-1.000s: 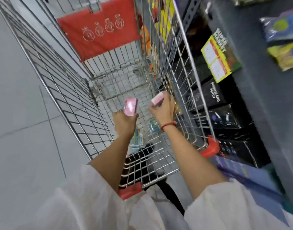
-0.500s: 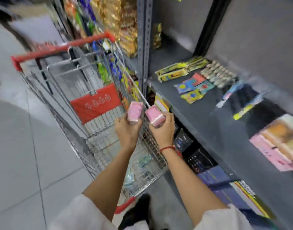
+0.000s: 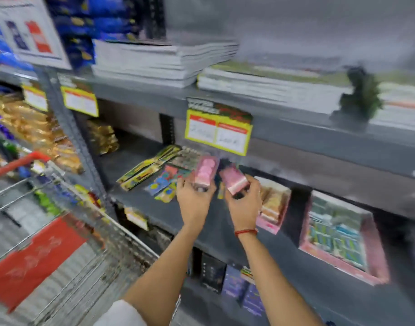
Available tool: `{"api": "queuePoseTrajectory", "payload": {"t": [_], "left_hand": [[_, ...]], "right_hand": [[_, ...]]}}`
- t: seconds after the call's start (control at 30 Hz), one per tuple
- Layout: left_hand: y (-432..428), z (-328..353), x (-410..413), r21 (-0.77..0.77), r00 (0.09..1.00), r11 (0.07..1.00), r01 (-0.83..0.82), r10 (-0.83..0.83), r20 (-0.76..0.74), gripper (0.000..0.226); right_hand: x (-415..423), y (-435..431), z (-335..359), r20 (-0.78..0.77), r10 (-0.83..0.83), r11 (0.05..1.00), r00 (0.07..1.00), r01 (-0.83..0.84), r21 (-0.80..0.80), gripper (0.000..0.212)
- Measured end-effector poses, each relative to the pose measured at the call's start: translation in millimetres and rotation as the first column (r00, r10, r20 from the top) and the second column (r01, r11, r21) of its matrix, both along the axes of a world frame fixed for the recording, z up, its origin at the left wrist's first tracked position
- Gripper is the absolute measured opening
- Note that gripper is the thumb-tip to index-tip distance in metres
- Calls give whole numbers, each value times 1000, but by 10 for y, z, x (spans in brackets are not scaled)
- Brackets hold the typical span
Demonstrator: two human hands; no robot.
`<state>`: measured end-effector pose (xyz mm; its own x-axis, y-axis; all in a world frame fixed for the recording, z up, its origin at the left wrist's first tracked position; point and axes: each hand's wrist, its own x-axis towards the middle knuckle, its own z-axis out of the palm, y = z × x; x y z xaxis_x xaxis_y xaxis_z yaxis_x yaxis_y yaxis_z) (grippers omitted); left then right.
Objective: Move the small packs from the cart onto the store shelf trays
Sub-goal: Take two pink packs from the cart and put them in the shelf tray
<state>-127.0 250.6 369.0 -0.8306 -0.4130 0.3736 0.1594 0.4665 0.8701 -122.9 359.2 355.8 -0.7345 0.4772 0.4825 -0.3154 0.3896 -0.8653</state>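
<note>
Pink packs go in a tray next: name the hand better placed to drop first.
Probably the right hand: its pink pack is held right beside the pink tray, while the left hand sits farther left over the flat colourful packets.

Two small pink packs held up at the dark grey shelf, with pink display trays to the right and the wire cart to the left.

The left small pink plastic-wrapped pack (image 3: pixel 204 170) stands nearly upright, round pink pieces showing through its front, pinched at its lower end. The right small pink pack with a paler band (image 3: pixel 234 179) is tilted, its upper end leaning left, also gripped from below. Both are just apart, above the dark grey metal shelf (image 3: pixel 201 234). The near pink cardboard tray (image 3: pixel 272 225) holds tan packs; the far pink cardboard tray (image 3: pixel 375 262) holds blue-green ones. The silver wire cart with red handle (image 3: pixel 67 234) is blurred.
</note>
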Motion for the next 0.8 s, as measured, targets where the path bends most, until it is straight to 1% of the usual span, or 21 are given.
{"api": "queuePoseTrajectory", "payload": {"t": [0.1, 0.17, 0.27, 0.33, 0.37, 0.43, 0.47, 0.53, 0.6, 0.63, 0.67, 0.7, 0.73, 0.8], "left_hand": [[453, -27, -71, -81, 991, 988, 130, -128, 35, 35], [692, -69, -85, -98, 979, 975, 197, -190, 79, 39], [963, -178, -65, -117, 945, 939, 323, -314, 88, 40], [1061, -229, -69, -167, 928, 918, 361, -337, 157, 47], [1080, -251, -93, -197, 914, 898, 393, -358, 192, 48], [1077, -291, -152, -245, 856, 824, 510, -459, 239, 42], [1059, -314, -185, -252, 822, 786, 565, -506, 263, 42], [980, -347, -251, -233, 770, 740, 631, -561, 303, 45], [898, -373, -305, -297, 740, 680, 670, -581, 339, 46], [866, -380, -325, -337, 723, 640, 690, -592, 356, 44], [846, -387, -355, -372, 715, 611, 699, -597, 363, 43], [831, -395, -382, -418, 723, 590, 690, -584, 369, 42], [833, -389, -407, -472, 745, 579, 665, -555, 369, 40], [852, -383, -429, -551, 789, 569, 610, -499, 359, 38]], "right_hand": [[37, 440, -21, 25, -135, 989, 991, 136, -53, 46], [88, 654, -96, 66, -188, 980, 980, 192, -55, 47], [162, 838, -274, 192, -232, 960, 954, 256, -111, 50], [193, 869, -366, 269, -270, 952, 924, 298, -69, 58], [201, 865, -404, 303, -278, 955, 912, 296, -16, 62], [227, 845, -452, 360, -239, 971, 902, 219, 95, 68], [234, 853, -480, 385, -200, 979, 901, 169, 113, 68], [254, 870, -510, 424, -121, 992, 898, 91, 90, 62], [260, 892, -506, 427, -85, 995, 900, 54, 83, 60], [250, 906, -499, 423, -97, 992, 901, 51, 120, 58], [225, 920, -481, 417, -151, 975, 896, 65, 212, 56], [200, 943, -471, 410, -224, 934, 884, 75, 348, 55], [169, 973, -458, 400, -274, 890, 875, 73, 450, 53], [132, 1021, -413, 417, -311, 848, 854, 51, 528, 50]]}}
